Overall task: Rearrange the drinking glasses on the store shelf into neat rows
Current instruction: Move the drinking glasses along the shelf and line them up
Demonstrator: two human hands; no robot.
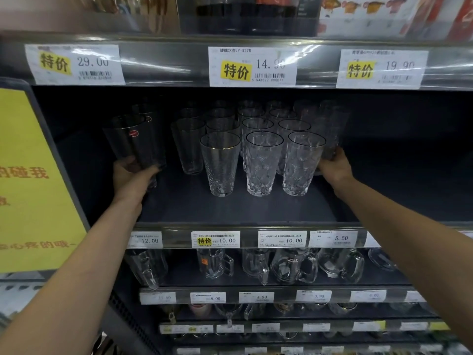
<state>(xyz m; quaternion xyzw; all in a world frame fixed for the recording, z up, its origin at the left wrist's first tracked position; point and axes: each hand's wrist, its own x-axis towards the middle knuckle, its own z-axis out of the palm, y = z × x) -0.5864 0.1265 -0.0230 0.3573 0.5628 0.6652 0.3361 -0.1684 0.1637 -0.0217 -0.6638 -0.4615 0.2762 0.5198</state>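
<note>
Several clear drinking glasses stand in rows on the dark shelf (pixel 230 208). At the front are a gold-rimmed glass (pixel 220 163) and two patterned glasses (pixel 263 165), (pixel 303 163). My left hand (pixel 133 176) grips the base of a tall smooth glass with a red sticker (pixel 133 142), held tilted at the left of the shelf. My right hand (pixel 335 165) reaches in at the right and holds a dark clear glass (pixel 332 131) at the end of the rows; its fingers are partly hidden behind the front patterned glass.
A yellow sign (pixel 33 180) hangs at the left edge. Price tags (pixel 252 66) line the shelf above. Glass mugs (pixel 294 265) fill the shelf below. The right part of the dark shelf holds no glasses.
</note>
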